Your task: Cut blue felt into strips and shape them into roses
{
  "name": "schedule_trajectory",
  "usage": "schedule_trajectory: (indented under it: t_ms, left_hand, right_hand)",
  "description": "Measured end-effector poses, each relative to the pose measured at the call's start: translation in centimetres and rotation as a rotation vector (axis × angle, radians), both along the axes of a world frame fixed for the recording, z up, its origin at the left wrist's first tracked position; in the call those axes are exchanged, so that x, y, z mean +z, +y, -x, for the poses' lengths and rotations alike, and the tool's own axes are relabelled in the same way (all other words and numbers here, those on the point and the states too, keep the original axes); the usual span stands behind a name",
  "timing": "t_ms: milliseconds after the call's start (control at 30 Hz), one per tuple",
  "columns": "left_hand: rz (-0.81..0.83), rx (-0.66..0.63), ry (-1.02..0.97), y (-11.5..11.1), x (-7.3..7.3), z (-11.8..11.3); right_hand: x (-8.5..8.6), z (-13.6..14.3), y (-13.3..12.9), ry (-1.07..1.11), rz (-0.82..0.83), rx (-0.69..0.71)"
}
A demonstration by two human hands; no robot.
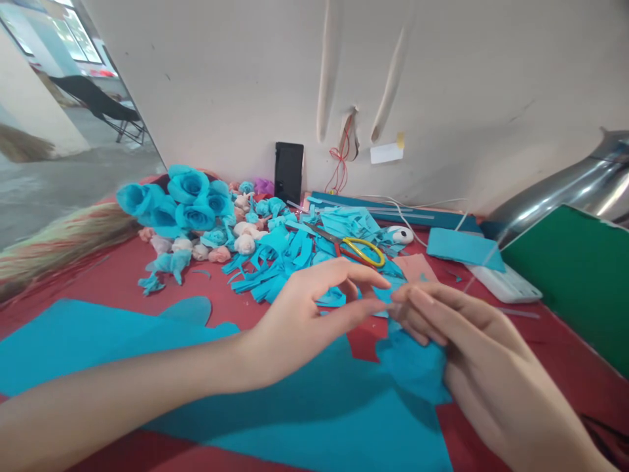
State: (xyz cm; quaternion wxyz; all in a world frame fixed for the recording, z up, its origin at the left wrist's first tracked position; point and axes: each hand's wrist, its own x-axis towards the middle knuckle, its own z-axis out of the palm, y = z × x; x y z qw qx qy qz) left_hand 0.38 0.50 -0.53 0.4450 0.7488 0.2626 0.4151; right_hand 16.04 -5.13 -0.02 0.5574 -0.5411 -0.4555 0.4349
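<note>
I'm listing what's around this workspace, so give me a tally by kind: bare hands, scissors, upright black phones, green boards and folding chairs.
Bare hands: 2 (left hand, right hand)
Scissors: 1 pair
Upright black phone: 1
Green board: 1
Folding chair: 1
Total: 6, counting the scissors as one

- Left hand [304, 321]: bare, slim, with long, tapering fingers [364, 272]
- Left forearm [128, 406]: bare to the edge of view, slender, smooth
- Right hand [484, 344]: bare, long-fingered, one short nail [428, 298] visible
- Right wrist [555, 426]: bare
</note>
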Motion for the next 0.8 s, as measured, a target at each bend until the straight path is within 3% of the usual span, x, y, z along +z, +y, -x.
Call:
schedule_trajectory:
  t_ms: [233, 467, 533, 800]
  left_hand:
    - [-0.218, 0.006, -0.005, 0.0, -0.2, 0.4]
    - [-0.551, 0.101, 0.068, 0.7, -0.6, 0.4]
    - [-0.526, 0.109, 0.046, 0.9, -0.5, 0.3]
    - [-0.165, 0.183, 0.052, 2.7, -0.5, 0.6]
  right_hand:
    - [-1.3, 0.2, -0.3, -0.071, 0.163, 0.113]
    - [-0.7, 0.7, 0.0, -0.014, 0.104, 0.140]
    - [-0.5, 0.8, 0.2, -0.022, 0.106, 0.124]
    - [-0.5, -0.5, 1.2, 0.010, -0.045, 0.090]
